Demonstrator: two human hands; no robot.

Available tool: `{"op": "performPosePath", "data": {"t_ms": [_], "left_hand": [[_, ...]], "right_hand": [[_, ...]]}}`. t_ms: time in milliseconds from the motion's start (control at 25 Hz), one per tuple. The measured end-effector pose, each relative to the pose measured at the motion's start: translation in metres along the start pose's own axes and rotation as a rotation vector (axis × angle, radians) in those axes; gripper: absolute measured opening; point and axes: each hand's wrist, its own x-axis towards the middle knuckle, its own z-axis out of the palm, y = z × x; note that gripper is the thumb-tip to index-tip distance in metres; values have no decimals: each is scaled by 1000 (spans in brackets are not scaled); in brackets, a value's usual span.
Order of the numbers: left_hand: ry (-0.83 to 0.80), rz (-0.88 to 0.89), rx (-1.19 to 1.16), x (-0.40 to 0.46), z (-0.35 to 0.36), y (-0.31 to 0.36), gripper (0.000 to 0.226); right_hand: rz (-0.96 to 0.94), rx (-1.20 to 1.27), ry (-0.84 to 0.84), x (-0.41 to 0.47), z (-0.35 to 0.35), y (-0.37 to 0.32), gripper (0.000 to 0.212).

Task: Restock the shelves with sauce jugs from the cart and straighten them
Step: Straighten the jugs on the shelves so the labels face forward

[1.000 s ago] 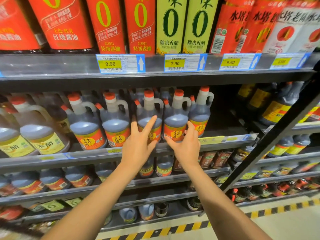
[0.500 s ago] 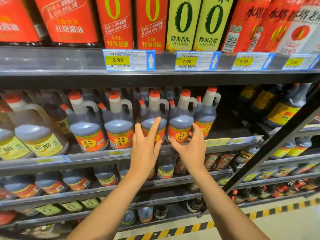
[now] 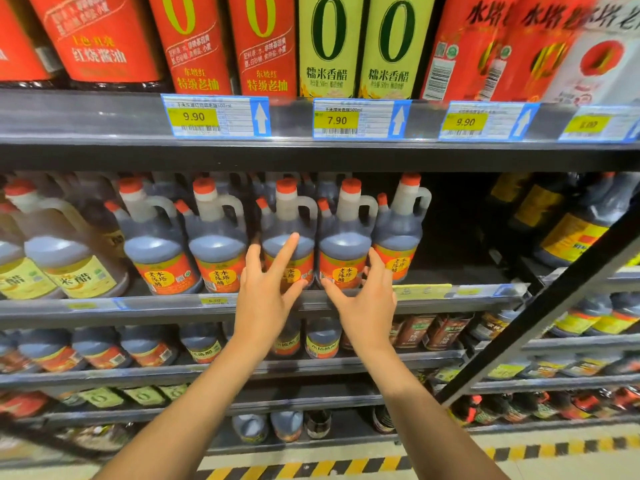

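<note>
A row of dark sauce jugs with red caps and orange labels stands on the middle shelf (image 3: 450, 301). My left hand (image 3: 265, 291) lies with straight, spread fingers against the front of the third jug (image 3: 289, 244). My right hand (image 3: 363, 299) is spread in front of the fourth jug (image 3: 343, 249), its thumb at the label's lower left and its fingers toward the fifth jug (image 3: 401, 237). Neither hand wraps around a jug. No cart is in view.
Tall red and green bottles fill the shelf above, behind price tags (image 3: 214, 116). Pale vinegar jugs (image 3: 69, 268) stand at the left. A dark gap (image 3: 460, 230) lies right of the fifth jug. A black diagonal bar (image 3: 554, 303) crosses at right. Lower shelves hold smaller bottles.
Both hands stay spread on the same two jugs with little movement. The view has shifted slightly left and downward, so the shelves sit further right and higher in the frame.
</note>
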Motion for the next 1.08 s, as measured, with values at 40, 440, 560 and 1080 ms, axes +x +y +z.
{"op": "performPosePath", "data": {"t_ms": [40,440,560,1080], "left_hand": [[4,6,11,-1,0,1,97],[-17,-48,37,-4,-1,7,95],[-19,-48,24,-4,-1,7,97],[-73,-76,-74,-17,-3,-6,88]], "right_hand": [[0,0,-18,1,-3,1,90],[-21,49,-78,4,-12,7,82],[-8,59,-64,3,-11,7,81],[-108,139,29,1,-46,29,52]]}}
